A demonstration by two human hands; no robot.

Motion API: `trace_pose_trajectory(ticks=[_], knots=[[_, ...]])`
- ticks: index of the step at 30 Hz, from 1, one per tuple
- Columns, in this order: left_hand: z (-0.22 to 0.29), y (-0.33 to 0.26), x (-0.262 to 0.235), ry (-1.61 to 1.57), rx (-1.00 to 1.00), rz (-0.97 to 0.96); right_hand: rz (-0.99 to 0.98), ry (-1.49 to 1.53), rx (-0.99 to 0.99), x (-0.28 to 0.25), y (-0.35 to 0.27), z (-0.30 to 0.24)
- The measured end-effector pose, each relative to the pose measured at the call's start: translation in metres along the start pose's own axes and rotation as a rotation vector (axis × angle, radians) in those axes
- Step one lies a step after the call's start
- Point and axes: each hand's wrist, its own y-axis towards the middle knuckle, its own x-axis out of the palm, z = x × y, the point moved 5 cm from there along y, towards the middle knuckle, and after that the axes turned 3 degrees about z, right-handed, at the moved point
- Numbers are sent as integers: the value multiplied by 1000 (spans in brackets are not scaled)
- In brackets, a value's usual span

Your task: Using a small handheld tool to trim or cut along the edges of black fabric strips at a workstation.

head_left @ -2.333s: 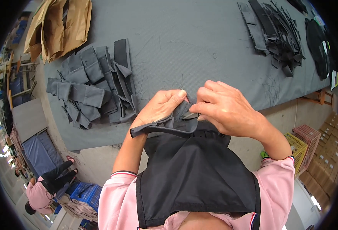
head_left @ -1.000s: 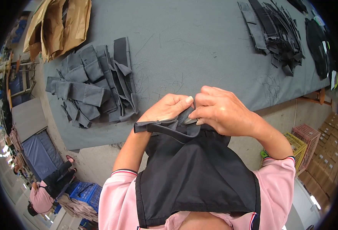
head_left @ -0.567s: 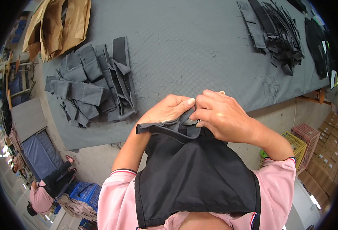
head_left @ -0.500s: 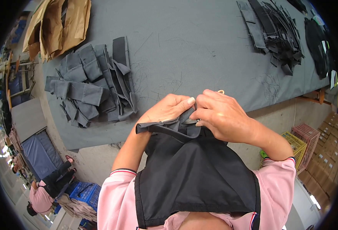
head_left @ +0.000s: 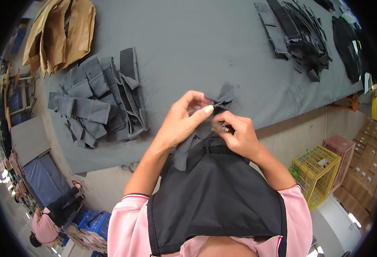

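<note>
In front of my black apron (head_left: pixel 218 188), at the table's near edge, my left hand (head_left: pixel 178 122) pinches a dark grey fabric strip (head_left: pixel 225 95) between thumb and fingers. One end of the strip sticks up past the fingertips, and more grey cloth hangs below the palm. Close beside it on the right is my right hand (head_left: pixel 243 136), its fingers curled in. Something small with a pale, shiny glint shows at those fingers, but blur hides what it is. A loose pile of grey fabric pieces (head_left: pixel 86 111) lies on the table to the left.
The grey-covered table (head_left: pixel 188 51) carries brown paper (head_left: pixel 62 36) at the far left and a second heap of dark strips (head_left: pixel 302 43) at the far right. Yellow (head_left: pixel 317 165) and pink crates (head_left: pixel 340 156) stand right. A person (head_left: pixel 45 225) is at the lower left.
The strip, stretched to the left across the apron before, is now bunched up with one end raised above my left hand. My right hand has moved down and slightly away from the left.
</note>
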Motion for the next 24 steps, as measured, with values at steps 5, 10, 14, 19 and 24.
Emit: trace_pose_trajectory(ticks=[5,10,14,19,24], knots=[[-3,-9,-2,165,-45,82,163,-141,-116,-24,14,-13],[-22,-24,13,-387,-385,5,171,-39,-60,-13,34,2],[-20,-27,10,-434,-171,162,166,-137,-121,-15,30,-22],[-13,-22,8,-293,-49,248,44,-400,-83,-31,16,-47],[-17,-20,6,-143,-3,280,-135,-579,-118,-31,26,-56]])
